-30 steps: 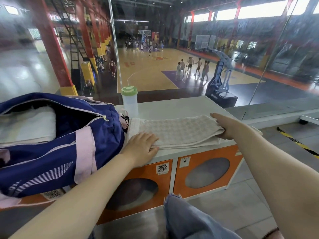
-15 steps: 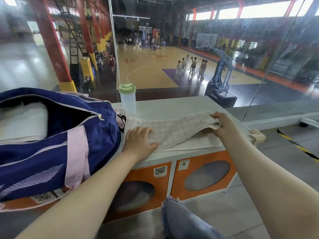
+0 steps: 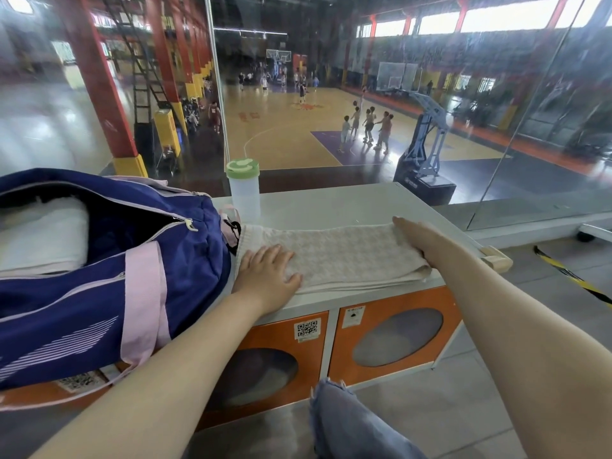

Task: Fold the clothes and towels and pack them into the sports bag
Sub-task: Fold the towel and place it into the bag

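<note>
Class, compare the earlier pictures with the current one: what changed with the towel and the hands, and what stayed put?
The right hand, which had lifted the towel's right end, has laid it down and now presses flat. The left hand stayed pressing the left end. The sports bag and bottle did not move.

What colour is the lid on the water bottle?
Light green, atop the clear bottle; seen in the head view.

qr code sticker (image 3: 307, 328) on orange locker door (image 3: 394, 336), text unreadable

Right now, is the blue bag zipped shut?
Open: the sports bag gapes along its zipper, showing a white towel inside.
</note>
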### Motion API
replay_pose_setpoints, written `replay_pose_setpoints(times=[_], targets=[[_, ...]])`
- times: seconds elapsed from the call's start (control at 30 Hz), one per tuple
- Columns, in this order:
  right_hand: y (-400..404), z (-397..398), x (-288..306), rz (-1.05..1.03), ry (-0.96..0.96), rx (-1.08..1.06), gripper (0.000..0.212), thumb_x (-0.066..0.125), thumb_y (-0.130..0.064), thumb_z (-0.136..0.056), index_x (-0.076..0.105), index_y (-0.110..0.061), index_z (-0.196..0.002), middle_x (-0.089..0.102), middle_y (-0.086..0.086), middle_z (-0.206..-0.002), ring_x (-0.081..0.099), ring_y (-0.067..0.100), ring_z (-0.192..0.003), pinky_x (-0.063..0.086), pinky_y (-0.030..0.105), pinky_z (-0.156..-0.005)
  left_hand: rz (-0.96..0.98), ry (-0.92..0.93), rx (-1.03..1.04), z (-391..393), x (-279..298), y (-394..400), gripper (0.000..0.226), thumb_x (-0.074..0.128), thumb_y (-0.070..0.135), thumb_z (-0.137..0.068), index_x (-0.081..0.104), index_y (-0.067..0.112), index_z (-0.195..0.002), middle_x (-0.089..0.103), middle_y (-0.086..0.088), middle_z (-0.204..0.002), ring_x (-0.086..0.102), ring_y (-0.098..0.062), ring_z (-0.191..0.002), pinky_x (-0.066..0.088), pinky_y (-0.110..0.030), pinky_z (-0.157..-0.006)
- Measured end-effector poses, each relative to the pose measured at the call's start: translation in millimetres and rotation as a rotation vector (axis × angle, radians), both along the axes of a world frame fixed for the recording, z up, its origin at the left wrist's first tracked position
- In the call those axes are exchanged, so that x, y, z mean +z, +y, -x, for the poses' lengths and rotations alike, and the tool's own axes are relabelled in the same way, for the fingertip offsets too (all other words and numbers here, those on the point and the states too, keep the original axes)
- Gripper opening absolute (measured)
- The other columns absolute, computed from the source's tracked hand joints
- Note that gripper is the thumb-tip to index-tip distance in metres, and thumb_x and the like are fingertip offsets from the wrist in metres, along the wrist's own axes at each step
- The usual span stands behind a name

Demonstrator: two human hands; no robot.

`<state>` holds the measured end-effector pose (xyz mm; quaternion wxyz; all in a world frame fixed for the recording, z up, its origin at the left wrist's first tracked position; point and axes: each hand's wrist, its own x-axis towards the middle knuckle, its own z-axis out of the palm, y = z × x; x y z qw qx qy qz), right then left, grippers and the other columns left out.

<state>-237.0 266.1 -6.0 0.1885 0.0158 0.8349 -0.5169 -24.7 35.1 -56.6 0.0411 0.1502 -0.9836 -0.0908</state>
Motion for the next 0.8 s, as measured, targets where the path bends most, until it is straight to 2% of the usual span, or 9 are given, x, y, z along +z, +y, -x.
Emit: replay_pose_setpoints(times=[0.07, 0.17, 0.27, 0.4, 0.47, 0.53, 0.6, 0.67, 0.8], targets=[[-4, 4, 0, -0.145, 0.08, 0.087, 0.045, 0.066, -0.045, -0.086, 0.063, -0.009, -0.113, 0.068, 0.009, -0.106, 0.066, 0.027, -0.092, 0.054, 0.034, -0.086, 0.005, -0.01, -0.001, -1, 0, 0, 0.062, 0.027, 0.056, -0.096, 0.019, 0.031, -0.153, 0.009, 0.001, -0.164, 0.004, -0.021, -0.151, -0.001, -0.046, -0.121], [-9, 7, 3, -0.229, 0.142, 0.147, 0.041, 0.069, -0.039, -0.085, 0.06, -0.006, -0.109, 0.065, 0.009, -0.108, 0.065, 0.028, -0.097, 0.053, 0.035, -0.088, 0.005, -0.028, -0.001, -1, 2, 0, 0.063, 0.027, 0.056, -0.096, 0.018, 0.031, -0.153, 0.007, 0.001, -0.164, 0.003, -0.021, -0.151, -0.001, -0.045, -0.121], [-15, 7, 7, -0.285, 0.307, 0.141, 0.035, 0.056, -0.037, -0.092, 0.059, -0.005, -0.106, 0.061, 0.013, -0.11, 0.06, 0.03, -0.098, 0.047, 0.036, -0.083, -0.001, -0.047, -0.021, 0, 5, -2, 0.063, 0.027, 0.055, -0.096, 0.018, 0.031, -0.153, 0.007, 0.001, -0.164, 0.003, -0.021, -0.151, 0.0, -0.046, -0.121], [-17, 9, 5, -0.326, 0.432, 0.181, 0.028, 0.045, -0.038, -0.096, 0.047, -0.012, -0.107, 0.053, 0.012, -0.113, 0.051, 0.028, -0.099, 0.042, 0.039, -0.089, 0.01, -0.06, -0.025, 0, 5, -3, 0.063, 0.024, 0.056, -0.096, 0.016, 0.031, -0.154, 0.005, 0.001, -0.164, 0.001, -0.021, -0.151, 0.0, -0.046, -0.121], [-12, 7, 6, -0.271, 0.324, 0.161, 0.046, 0.053, -0.048, -0.091, 0.05, -0.012, -0.119, 0.058, 0.01, -0.116, 0.057, 0.028, -0.101, 0.048, 0.037, -0.085, 0.021, -0.072, -0.017, -1, 3, -2, 0.064, 0.023, 0.056, -0.097, 0.012, 0.031, -0.155, 0.003, 0.001, -0.165, 0.0, -0.021, -0.151, -0.002, -0.046, -0.121], [-2, 3, 9, -0.264, 0.178, 0.185, 0.063, 0.061, -0.06, -0.082, 0.057, -0.009, -0.12, 0.065, 0.006, -0.109, 0.065, 0.024, -0.092, 0.052, 0.032, -0.072, 0.026, -0.075, -0.013, -1, 2, -1, 0.064, 0.022, 0.055, -0.097, 0.01, 0.031, -0.155, 0.001, 0.001, -0.165, -0.001, -0.021, -0.151, -0.003, -0.046, -0.121], [10, 1, 14, -0.179, 0.0, 0.203, 0.059, 0.065, -0.058, -0.082, 0.061, -0.009, -0.115, 0.069, 0.006, -0.104, 0.068, 0.021, -0.088, 0.053, 0.029, -0.068, 0.028, -0.073, -0.014, -1, 2, -1, 0.064, 0.022, 0.055, -0.097, 0.01, 0.031, -0.155, 0.001, 0.002, -0.165, -0.001, -0.02, -0.151, -0.003, -0.046, -0.121], [23, 0, 22, -0.127, -0.16, 0.285, 0.051, 0.067, -0.048, -0.087, 0.058, -0.01, -0.12, 0.068, 0.006, -0.112, 0.067, 0.02, -0.096, 0.053, 0.031, -0.074, 0.025, -0.071, -0.018, -1, 3, -2, 0.064, 0.023, 0.055, -0.097, 0.011, 0.031, -0.155, 0.002, 0.001, -0.165, 0.0, -0.021, -0.151, -0.003, -0.046, -0.121], [33, -1, 34, -0.216, -0.219, 0.39, 0.04, 0.069, -0.023, -0.089, 0.058, -0.01, -0.125, 0.064, 0.008, -0.123, 0.065, 0.024, -0.102, 0.055, 0.036, -0.081, -0.031, -0.064, -0.038, -2, 5, -4, 0.064, 0.026, 0.055, -0.097, 0.015, 0.03, -0.155, 0.005, 0.0, -0.164, 0.002, -0.021, -0.151, -0.002, -0.044, -0.121]])
